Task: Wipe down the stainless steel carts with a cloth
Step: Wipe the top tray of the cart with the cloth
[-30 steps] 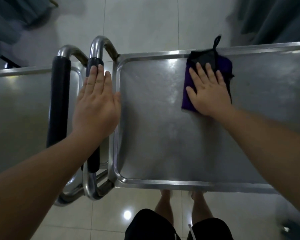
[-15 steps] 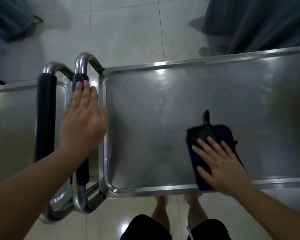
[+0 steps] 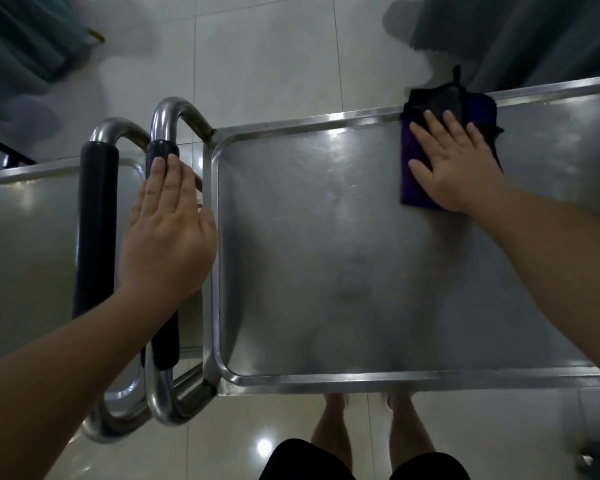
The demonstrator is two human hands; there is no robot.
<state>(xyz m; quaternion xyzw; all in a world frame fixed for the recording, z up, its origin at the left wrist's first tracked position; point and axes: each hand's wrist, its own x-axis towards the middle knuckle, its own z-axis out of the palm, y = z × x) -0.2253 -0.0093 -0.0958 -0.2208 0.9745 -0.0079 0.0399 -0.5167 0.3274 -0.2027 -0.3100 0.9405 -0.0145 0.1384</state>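
Glossy pale floor tiles (image 3: 264,64) fill the room beneath two stainless steel carts, seen from above. Nearest the camera, the person's bare legs and dark shorts (image 3: 302,459) stand on the tiles, just short of the near rim of the right-hand stainless steel cart tray (image 3: 326,271).

This shallow rectangular tray has a raised rim and rounded corners, and holds only one thing, a folded dark purple and black cloth (image 3: 413,174). The cloth lies at the far rim, under and just beyond the fingers of the right hand (image 3: 454,168). Its small black hanging loop pokes past the far rim, beyond the fingertips. The right hand lies flat, fingers straight and slightly spread, pressing the cloth down on the steel.

To the left, the left hand (image 3: 168,237) rests palm-down with fingers straight and together on the black foam grip of this cart's tubular steel handle (image 3: 163,147). The grip continues past the fingertips to the bend of the tube.

Left of those fingers runs a second black-padded handle (image 3: 96,220), belonging to the other stainless steel cart (image 3: 25,244), whose tray spreads further left.

Beyond both carts, dark grey-green curtains (image 3: 534,39) hang at the far corners.
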